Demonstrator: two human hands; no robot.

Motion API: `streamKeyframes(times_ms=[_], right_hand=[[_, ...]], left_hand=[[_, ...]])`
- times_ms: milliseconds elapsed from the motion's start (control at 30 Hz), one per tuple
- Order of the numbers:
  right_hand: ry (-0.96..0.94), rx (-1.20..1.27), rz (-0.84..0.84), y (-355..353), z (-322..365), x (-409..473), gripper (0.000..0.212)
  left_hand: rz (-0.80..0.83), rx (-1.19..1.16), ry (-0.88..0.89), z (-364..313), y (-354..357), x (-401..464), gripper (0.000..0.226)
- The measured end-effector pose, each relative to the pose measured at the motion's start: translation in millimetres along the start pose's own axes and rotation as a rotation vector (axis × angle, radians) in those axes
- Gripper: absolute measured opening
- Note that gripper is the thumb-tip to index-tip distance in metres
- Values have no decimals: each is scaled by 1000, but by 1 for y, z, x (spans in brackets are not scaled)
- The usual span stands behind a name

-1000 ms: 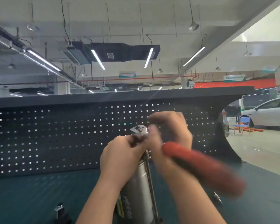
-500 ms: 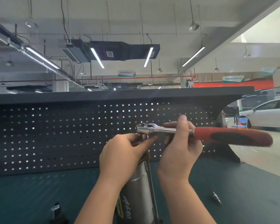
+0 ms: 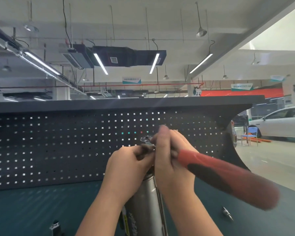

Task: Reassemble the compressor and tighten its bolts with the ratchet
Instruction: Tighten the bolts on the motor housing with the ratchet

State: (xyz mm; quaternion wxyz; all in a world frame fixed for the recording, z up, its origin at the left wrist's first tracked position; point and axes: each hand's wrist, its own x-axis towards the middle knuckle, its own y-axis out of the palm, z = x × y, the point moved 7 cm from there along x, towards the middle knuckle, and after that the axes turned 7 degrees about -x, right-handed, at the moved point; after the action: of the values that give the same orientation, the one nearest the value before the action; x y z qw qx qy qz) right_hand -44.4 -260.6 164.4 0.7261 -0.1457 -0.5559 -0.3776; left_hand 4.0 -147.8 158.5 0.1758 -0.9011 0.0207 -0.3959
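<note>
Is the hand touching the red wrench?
Touching. The head view shows the right hand wrapped round the ratchet just above its red grip, fingers curled on the metal shank, the handle sticking out past the palm.

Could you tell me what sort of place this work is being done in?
Most likely a vehicle workshop or training garage: a workbench backed by a perforated tool panel, a parked white car beyond, and exposed ceiling ducts.
</note>
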Motion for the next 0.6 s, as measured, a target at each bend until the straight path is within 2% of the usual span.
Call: streamKeyframes(times_ms=[67, 100, 133, 200, 267, 300, 400, 467, 500, 600], right_hand=[[-16, 157, -88, -11, -4, 2, 47], [-13, 207, -107, -14, -6, 3, 44], [-20, 234, -112, -14, -8, 4, 43], [-21, 278, -112, -14, -12, 5, 46], [-23, 303, -111, -13, -14, 6, 46], [-28, 307, -118, -13, -15, 5, 43], [14, 354, -141, -13, -18, 5, 39], [37, 383, -138, -13, -19, 6, 39], [48, 389, -127, -12, -18, 6, 40], [142, 437, -98, -9, -21, 5, 44]], left_hand=[[126, -141, 41, 1, -3, -1, 15], [126, -172, 68, 3, -9, 0, 21], [60, -200, 88, 9, -21, 2, 28], [-183, -286, 46, 33, -48, 5, 34], [-389, -326, -144, 76, -64, 5, 34], [-419, -343, -269, 99, -64, 5, 32], [-242, -583, -528, 140, -34, 7, 35], [-153, -695, -548, 143, -15, 8, 36], [-148, -673, -521, 141, -11, 8, 32], [-301, -657, -467, 136, -9, -1, 25]])
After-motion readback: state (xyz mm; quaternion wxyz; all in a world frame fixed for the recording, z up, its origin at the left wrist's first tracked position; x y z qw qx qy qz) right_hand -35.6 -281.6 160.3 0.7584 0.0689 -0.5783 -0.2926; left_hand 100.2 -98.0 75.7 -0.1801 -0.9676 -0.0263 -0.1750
